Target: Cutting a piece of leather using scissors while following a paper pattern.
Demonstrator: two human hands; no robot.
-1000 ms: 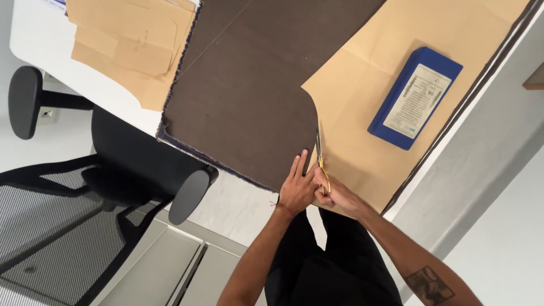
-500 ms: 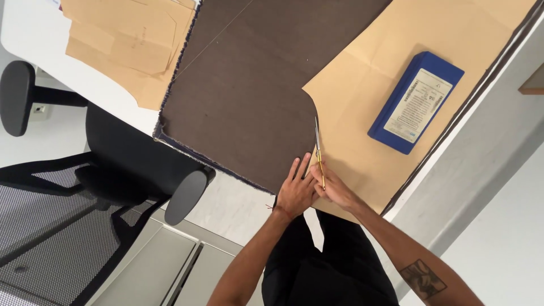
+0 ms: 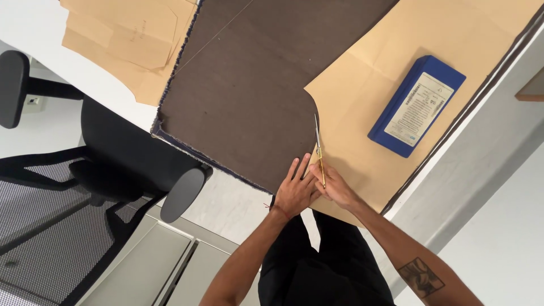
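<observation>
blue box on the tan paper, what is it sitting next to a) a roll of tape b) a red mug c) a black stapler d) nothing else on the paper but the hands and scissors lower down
d: the blue box lies alone on the tan paper, with only the scissors, the right hand and the left hand lower down by the brown cloth.

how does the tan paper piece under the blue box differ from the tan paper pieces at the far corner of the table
The large paper pattern lies on the brown fabric, weighted by the blue box; the smaller paper pieces lie mostly on the white table, unweighted. The large one is being cut along by scissors in the right hand, the left hand beside it; the smaller ones sit untouched and overlapping. Both are tan paper.
</observation>
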